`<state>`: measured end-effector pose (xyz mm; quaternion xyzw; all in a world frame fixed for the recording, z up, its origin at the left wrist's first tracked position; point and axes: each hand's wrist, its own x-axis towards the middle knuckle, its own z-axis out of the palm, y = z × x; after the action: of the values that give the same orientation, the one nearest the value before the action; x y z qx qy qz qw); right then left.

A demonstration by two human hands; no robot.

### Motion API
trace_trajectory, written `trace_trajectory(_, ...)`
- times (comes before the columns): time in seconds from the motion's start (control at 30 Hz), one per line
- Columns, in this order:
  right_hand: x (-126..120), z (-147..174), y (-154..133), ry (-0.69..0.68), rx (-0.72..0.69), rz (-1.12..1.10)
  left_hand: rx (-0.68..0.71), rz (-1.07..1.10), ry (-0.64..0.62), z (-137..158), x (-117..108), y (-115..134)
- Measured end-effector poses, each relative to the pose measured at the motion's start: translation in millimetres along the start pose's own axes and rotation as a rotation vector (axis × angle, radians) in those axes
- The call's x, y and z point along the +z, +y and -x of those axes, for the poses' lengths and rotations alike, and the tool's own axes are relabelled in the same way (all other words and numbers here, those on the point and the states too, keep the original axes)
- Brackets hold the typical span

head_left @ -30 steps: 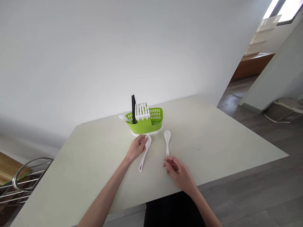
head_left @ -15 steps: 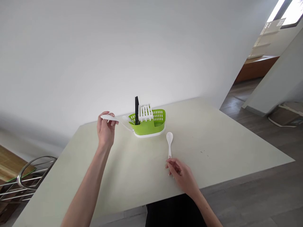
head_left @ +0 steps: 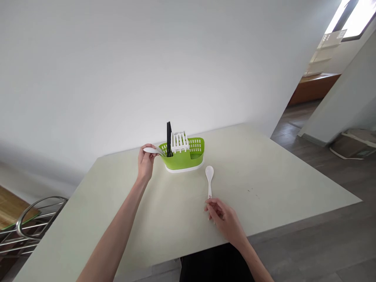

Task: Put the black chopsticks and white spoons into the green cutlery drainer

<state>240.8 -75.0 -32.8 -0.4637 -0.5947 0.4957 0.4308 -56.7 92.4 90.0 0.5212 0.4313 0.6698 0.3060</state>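
Observation:
At the left end of a green-and-white utensil basket (head_left: 182, 161), my left hand (head_left: 145, 160) is closed around a white spoon (head_left: 150, 150). This spoon is tilted, its wide oval end by my fingers and its thin part reaching into the basket. Black chopsticks (head_left: 169, 139) stand upright in the basket, beside a white slatted rack (head_left: 179, 141) on its top. Nearer to me, my right hand (head_left: 223, 217) pinches the handle end of a second white spoon (head_left: 209, 174). That one's bowl points away from me, toward the basket's right end.
The pale table (head_left: 264, 172) meets a white wall (head_left: 182, 70) behind the basket. Off its left edge stands a metal-framed rack or chair (head_left: 32, 219). A covered brown bundle (head_left: 352, 144) lies on the floor at right.
My left hand has moved right with its spoon, whose thin end now goes into the basket's left end. My right hand stays on the other spoon. The view has shifted slightly.

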Motion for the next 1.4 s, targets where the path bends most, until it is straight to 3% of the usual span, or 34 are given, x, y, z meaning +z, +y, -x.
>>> trace_trajectory(0.23,0.0,-0.5,2.4,-0.021,0.024,0.003,-0.017,-0.315,-0.134,8.5,-9.9,-11.2)
trace_trajectory(0.47,0.2,0.2,2.0,-0.019,0.019,0.0,-0.062,-0.358,-0.194,-0.6,-17.7,-7.8)
trace_trajectory(0.57,0.6,0.3,2.5,-0.026,0.018,-0.007,-0.079,-0.342,-0.125,1.7,-20.7,-7.5)
trace_trajectory(0.73,1.0,0.3,4.9,-0.015,0.008,-0.007,-0.033,-0.39,0.125,15.9,-13.7,-3.1)
trace_trajectory(0.9,0.8,0.1,5.7,-0.022,0.021,-0.009,0.027,-0.515,0.121,21.1,-6.4,0.5)
trace_trajectory(1.1,1.4,-0.4,5.7,-0.016,0.016,-0.015,0.001,-0.572,0.177,13.0,-10.0,-6.5)
trace_trajectory(1.23,1.0,0.0,4.3,-0.017,0.014,-0.005,0.199,-0.579,0.233,25.1,0.7,-7.3)
trace_trajectory(1.3,0.7,0.2,3.8,-0.017,0.016,-0.004,0.31,-0.641,0.157,39.0,12.7,-7.5)
trace_trajectory(1.4,0.6,-0.1,4.4,-0.018,0.016,-0.004,0.312,-0.821,-0.194,64.4,38.8,-10.7)
